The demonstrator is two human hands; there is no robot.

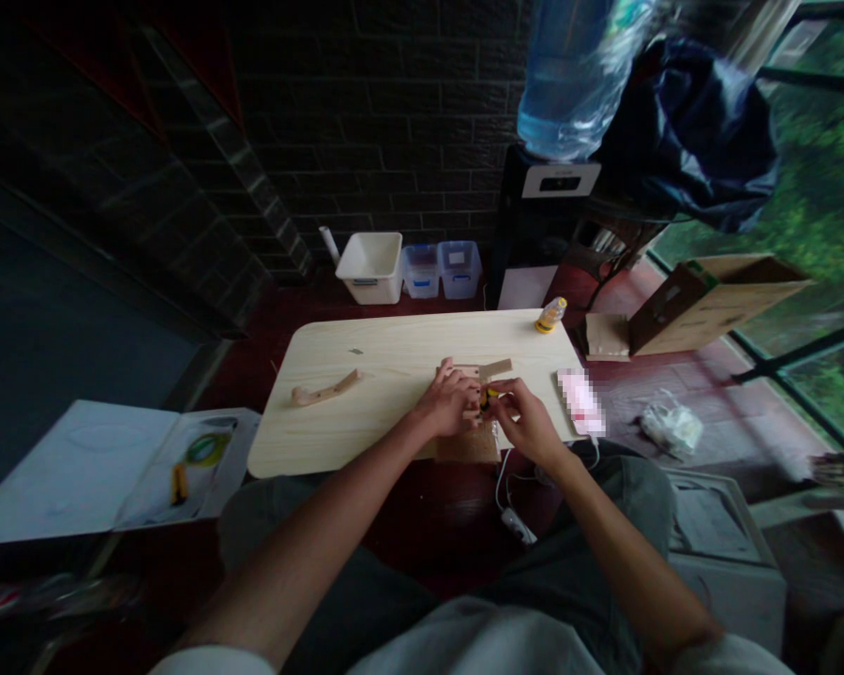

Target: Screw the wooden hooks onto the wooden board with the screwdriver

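My left hand (pixel 450 401) presses on a wooden assembly (pixel 468 443) at the front edge of the pale table (pixel 380 352), its fingers bent over the wood. My right hand (pixel 524 417) is closed in a pinch on a small yellow and black piece (pixel 489 398), close beside the left fingertips. A short wooden strip (pixel 496 368) sticks out just beyond the hands. Farther left on the table lies a curved wooden piece (pixel 327 389). Small thin metal bits (pixel 355 351) lie near the back left. The fingers hide part of the assembly.
A yellow-capped bottle (pixel 550 316) stands at the back right corner, and a pink phone (pixel 580 401) with a cable lies at the right edge. An open white case (pixel 175 469) is left of the table. Plastic bins (pixel 369 267) stand behind it.
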